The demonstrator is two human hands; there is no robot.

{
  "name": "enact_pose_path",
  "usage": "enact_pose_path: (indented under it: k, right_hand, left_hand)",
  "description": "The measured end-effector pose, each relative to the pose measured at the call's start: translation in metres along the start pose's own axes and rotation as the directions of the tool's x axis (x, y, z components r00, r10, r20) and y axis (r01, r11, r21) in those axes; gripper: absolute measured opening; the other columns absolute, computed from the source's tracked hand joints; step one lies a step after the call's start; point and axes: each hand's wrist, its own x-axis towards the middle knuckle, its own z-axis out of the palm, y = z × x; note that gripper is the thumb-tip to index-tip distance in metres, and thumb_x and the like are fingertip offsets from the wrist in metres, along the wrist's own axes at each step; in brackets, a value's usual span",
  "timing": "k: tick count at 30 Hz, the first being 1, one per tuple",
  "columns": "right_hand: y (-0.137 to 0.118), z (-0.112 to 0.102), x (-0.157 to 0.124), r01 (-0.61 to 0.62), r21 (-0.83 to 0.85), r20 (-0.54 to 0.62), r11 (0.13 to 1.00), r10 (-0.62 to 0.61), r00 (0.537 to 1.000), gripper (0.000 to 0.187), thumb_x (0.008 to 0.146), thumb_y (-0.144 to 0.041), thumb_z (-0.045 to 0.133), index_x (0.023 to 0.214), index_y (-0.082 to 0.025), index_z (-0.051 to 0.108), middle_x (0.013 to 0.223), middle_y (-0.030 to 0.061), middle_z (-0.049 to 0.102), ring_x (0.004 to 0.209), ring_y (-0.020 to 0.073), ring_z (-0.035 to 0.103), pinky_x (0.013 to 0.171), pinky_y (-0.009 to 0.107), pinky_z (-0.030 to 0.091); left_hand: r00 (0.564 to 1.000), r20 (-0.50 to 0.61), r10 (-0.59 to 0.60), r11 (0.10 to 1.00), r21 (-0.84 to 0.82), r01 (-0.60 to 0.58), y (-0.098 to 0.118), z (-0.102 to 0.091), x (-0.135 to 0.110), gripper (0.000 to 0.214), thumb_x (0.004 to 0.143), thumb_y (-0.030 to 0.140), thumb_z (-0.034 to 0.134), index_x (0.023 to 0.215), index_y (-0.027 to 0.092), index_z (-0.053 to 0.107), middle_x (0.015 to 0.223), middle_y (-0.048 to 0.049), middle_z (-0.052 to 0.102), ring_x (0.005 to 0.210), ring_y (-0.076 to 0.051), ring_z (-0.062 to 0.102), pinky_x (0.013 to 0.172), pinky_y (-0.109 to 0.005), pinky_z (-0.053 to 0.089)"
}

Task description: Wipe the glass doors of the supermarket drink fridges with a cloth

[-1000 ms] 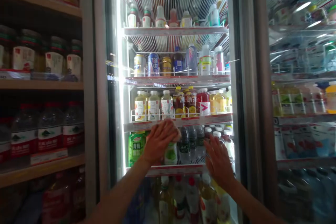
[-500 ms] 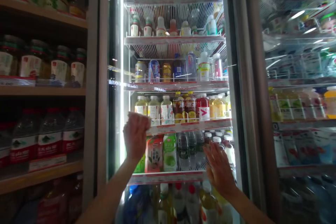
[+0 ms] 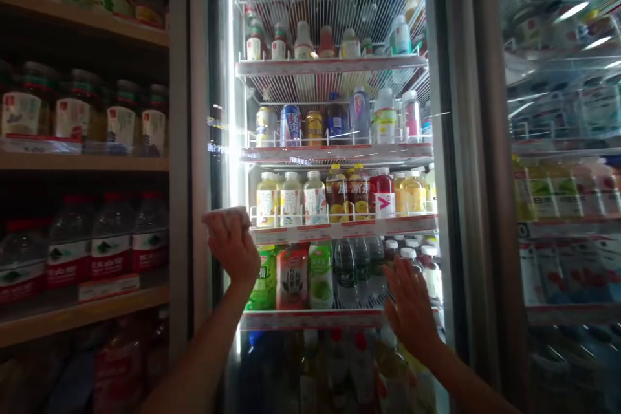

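Note:
A lit drinks fridge stands in front of me behind a glass door (image 3: 334, 32). My left hand (image 3: 233, 246) is closed around a pale cloth (image 3: 228, 215) and presses it on the glass near the door's left edge, level with the shelf of yellow and red bottles (image 3: 339, 197). My right hand (image 3: 412, 307) lies flat and open on the glass lower right, fingers spread, in front of clear water bottles (image 3: 354, 265).
Wooden shelves (image 3: 82, 162) at the left carry jars and large water bottles. A second glass-fronted fridge (image 3: 563, 142) stands at the right, past a grey door frame (image 3: 480, 174). Green and red cartons (image 3: 291, 275) sit on the shelf below my left hand.
My left hand has slid the cloth leftward across the glass, from the middle of the door to its left edge. My right hand has stayed flat on the glass.

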Motion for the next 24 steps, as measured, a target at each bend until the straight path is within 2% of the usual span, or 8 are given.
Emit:
enact_pose_path:
  k: [3,6,7,11,13,15,18,24]
  right_hand:
    - [-0.002,0.000,0.000,-0.020,-0.001,-0.014,1.000,0.020,1.000,0.070,0.084,-0.015,0.040,0.146,-0.023,0.007,0.152,0.0081,0.009,0.137,0.0327,0.016,0.102,0.058,0.029]
    - [0.002,0.000,0.000,0.010,-0.004,-0.015,1.000,-0.011,1.000,0.069,0.084,-0.014,0.039,0.146,-0.025,0.009,0.152,0.0065,0.011,0.137,0.0316,0.018,0.103,0.056,0.030]
    - [0.003,-0.001,0.000,0.024,-0.004,-0.010,1.000,-0.024,1.000,0.069,0.084,-0.014,0.039,0.146,-0.025,0.009,0.152,0.0061,0.011,0.137,0.0312,0.018,0.103,0.055,0.030]
    - [0.003,0.000,0.000,0.018,-0.009,-0.003,1.000,-0.018,1.000,0.071,0.084,-0.014,0.039,0.146,-0.024,0.006,0.153,0.0071,0.009,0.137,0.0320,0.017,0.103,0.056,0.028]
    - [0.000,0.002,-0.001,-0.005,-0.014,-0.009,1.000,0.005,1.000,0.071,0.084,-0.015,0.039,0.146,-0.024,0.005,0.153,0.0076,0.008,0.137,0.0326,0.016,0.103,0.058,0.028]
    - [-0.001,0.003,-0.001,-0.014,-0.015,-0.015,1.000,0.013,1.000,0.069,0.085,-0.015,0.039,0.146,-0.024,0.006,0.153,0.0076,0.008,0.137,0.0327,0.016,0.102,0.058,0.029]
    - [0.001,0.001,-0.001,0.007,-0.006,-0.021,1.000,-0.007,1.000,0.068,0.085,-0.014,0.038,0.146,-0.025,0.008,0.152,0.0070,0.010,0.137,0.0318,0.017,0.102,0.056,0.030]
    - [0.004,-0.002,0.000,0.044,0.014,-0.015,0.999,-0.043,0.999,0.069,0.084,-0.012,0.039,0.145,-0.024,0.011,0.152,0.0077,0.013,0.137,0.0306,0.017,0.105,0.055,0.028]
  left_hand:
    - [0.934,0.165,0.317,0.948,-0.079,-0.308,0.027,-0.001,-0.020,0.042,0.085,0.019,0.045,0.126,0.025,0.049,0.145,-0.0088,0.032,0.138,-0.027,0.018,0.105,-0.050,0.026]
    - [0.691,0.280,0.667,0.745,-0.269,-0.610,0.039,-0.003,-0.034,0.041,0.084,0.019,0.047,0.122,0.033,0.051,0.140,-0.0007,0.041,0.137,-0.021,0.023,0.109,-0.045,0.020]
    - [0.700,0.278,0.658,0.753,-0.273,-0.599,0.034,-0.003,-0.030,0.042,0.084,0.018,0.046,0.123,0.032,0.051,0.141,-0.0009,0.040,0.136,-0.021,0.024,0.109,-0.044,0.021]
    - [0.992,0.075,0.105,0.991,-0.087,-0.098,0.009,0.008,0.016,0.044,0.086,0.021,0.041,0.129,0.021,0.046,0.148,-0.0112,0.026,0.136,-0.030,0.023,0.104,-0.051,0.026]
    - [1.000,0.008,0.011,0.998,-0.055,-0.011,0.017,0.017,0.033,0.043,0.086,0.022,0.040,0.129,0.020,0.047,0.147,-0.0121,0.026,0.137,-0.032,0.019,0.104,-0.055,0.025]
    - [0.968,0.098,0.232,0.971,-0.086,-0.224,0.038,0.023,0.038,0.040,0.086,0.021,0.040,0.125,0.023,0.051,0.146,-0.0083,0.031,0.138,-0.029,0.017,0.105,-0.053,0.024]
    - [0.751,0.242,0.614,0.788,-0.221,-0.574,0.060,0.025,0.040,0.037,0.086,0.022,0.043,0.120,0.031,0.053,0.142,-0.0005,0.039,0.137,-0.022,0.022,0.107,-0.046,0.025]
    - [0.994,-0.004,0.106,0.994,-0.017,-0.106,0.032,0.020,0.065,0.042,0.087,0.021,0.035,0.128,0.017,0.046,0.145,-0.0150,0.031,0.135,-0.029,0.024,0.100,-0.051,0.030]
